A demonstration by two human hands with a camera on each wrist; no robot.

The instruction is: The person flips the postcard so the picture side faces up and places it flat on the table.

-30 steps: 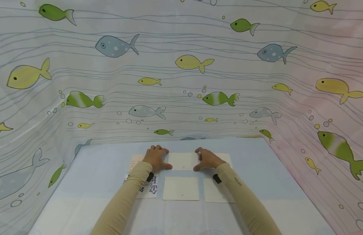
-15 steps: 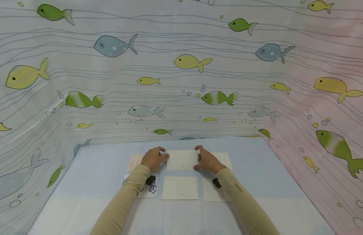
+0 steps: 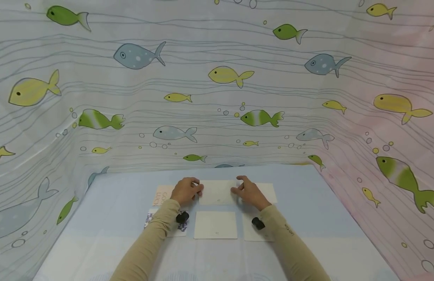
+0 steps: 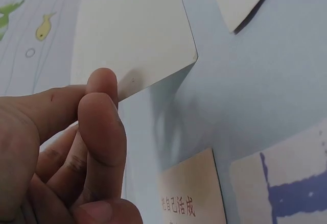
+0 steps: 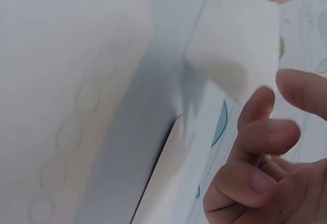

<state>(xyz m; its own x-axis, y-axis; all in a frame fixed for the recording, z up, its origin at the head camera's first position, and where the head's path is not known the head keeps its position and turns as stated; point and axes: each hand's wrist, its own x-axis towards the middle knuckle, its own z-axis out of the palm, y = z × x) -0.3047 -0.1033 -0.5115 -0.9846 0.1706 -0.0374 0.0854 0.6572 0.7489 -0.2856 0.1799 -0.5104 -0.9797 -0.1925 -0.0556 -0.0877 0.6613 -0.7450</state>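
Note:
A blank cream card [image 3: 217, 192], with a tiny mark near its lower edge, is at the middle of the back row. My left hand [image 3: 186, 192] pinches its left edge between thumb and finger; in the left wrist view the card's corner stands raised off the table. At the card's right edge is my right hand [image 3: 252, 194], its thumb and index finger apart. In the right wrist view the right hand's fingers [image 5: 271, 134] are loosely bent beside the card, with no grip on it. Contact there cannot be told.
Another cream card [image 3: 215, 225] lies in front. Cream cards [image 3: 267, 190] lie partly under the right arm, in both rows. At left are a pink-lettered card [image 3: 160, 194] and a purple-printed card [image 3: 152, 217]. Fish-patterned cloth [image 3: 203, 109] walls the pale table [image 3: 308, 203].
My left hand has gone from spread fingers beside the card to pinching its left edge. My right hand's thumb has shifted slightly up along the right edge.

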